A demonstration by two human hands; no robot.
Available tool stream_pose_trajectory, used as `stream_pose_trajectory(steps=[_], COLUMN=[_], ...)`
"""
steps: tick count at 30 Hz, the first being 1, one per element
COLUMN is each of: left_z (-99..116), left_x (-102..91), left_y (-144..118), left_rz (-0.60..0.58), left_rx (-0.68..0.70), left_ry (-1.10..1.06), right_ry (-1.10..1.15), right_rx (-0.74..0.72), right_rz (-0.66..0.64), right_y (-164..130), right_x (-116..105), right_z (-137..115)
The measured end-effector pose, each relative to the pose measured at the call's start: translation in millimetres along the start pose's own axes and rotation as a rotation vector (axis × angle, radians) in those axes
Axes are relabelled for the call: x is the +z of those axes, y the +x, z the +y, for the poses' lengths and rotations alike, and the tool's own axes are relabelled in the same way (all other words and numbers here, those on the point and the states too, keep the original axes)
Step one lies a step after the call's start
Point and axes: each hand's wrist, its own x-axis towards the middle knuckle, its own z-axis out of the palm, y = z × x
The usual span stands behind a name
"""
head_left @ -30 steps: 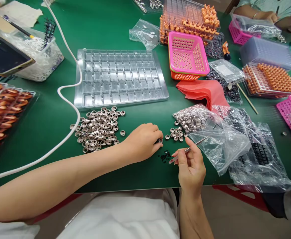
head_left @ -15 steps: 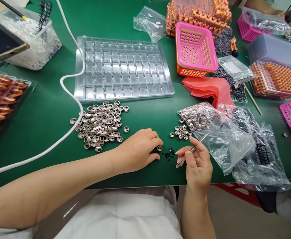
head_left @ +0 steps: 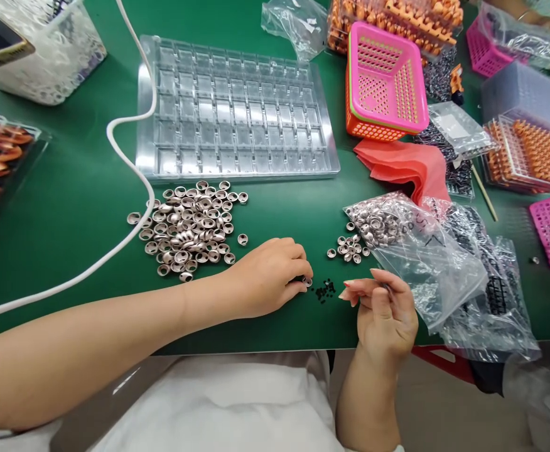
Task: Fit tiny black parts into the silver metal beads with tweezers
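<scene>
The left hand (head_left: 275, 276) is positioned low over the green surface (head_left: 279, 210), palm down. Its thumb and index finger are closed on one small, round, silver-coloured metal cup (head_left: 307, 282), which is located at the fingertips. The right hand (head_left: 388, 314) is raised, palm inward, with the fingers partly curled and the thumb near the index finger; whether it has hold of an object cannot be told.

Between the hands lies a loose cluster of tiny black parts (head_left: 324, 290). Just beyond this cluster is a small group of silver-coloured cups (head_left: 348, 257). Next to the group, to its right, lies a clear plastic bag of silver-coloured cups (head_left: 381, 221). A second clear plastic bag with black parts (head_left: 496, 295) adjoins it on the right.

Beyond the left forearm is a large pile of silver-coloured cups (head_left: 185, 220). A white cable (head_left: 131, 118) runs along the left side of the pile and crosses the left edge of a clear, rectangular, compartmented plastic tray (head_left: 237, 171). The tray lies flat behind the pile.

To the right of the tray, a pink perforated plastic basket (head_left: 390, 127) is stacked on others. A folded red sheet (head_left: 402, 163) lies in front of the stack. Trayed orange parts (head_left: 543, 147) are located farther right.
</scene>
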Motion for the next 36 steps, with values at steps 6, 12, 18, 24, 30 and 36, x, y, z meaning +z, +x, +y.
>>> stream_pose_trajectory(steps=[6, 12, 18, 24, 30, 36], left_z=[-2, 1, 5, 4, 4, 3], left_x=[6.5, 10.4, 11.0, 10.5, 10.3, 10.5], left_y=[1, -1, -1, 0, 0, -1], left_rz=[0.049, 0.089, 0.097, 0.09, 0.093, 0.108], left_rx=[0.014, 0.026, 0.007, 0.006, -0.002, 0.006], left_ry=[0.016, 0.029, 0.037, 0.024, 0.012, 0.001], right_ry=[-0.089, -0.162, -0.163, -0.236, -0.325, -0.372], right_rx=[-0.154, -0.113, 0.033, -0.059, -0.09, -0.117], right_rz=[0.023, 0.069, 0.122, 0.076, 0.121, 0.055], right_y=[-1, -13, -19, -20, -24, -23], right_x=[-6, -15, -13, -13, -13, -15], right_z=[4, 1, 7, 12, 15, 16])
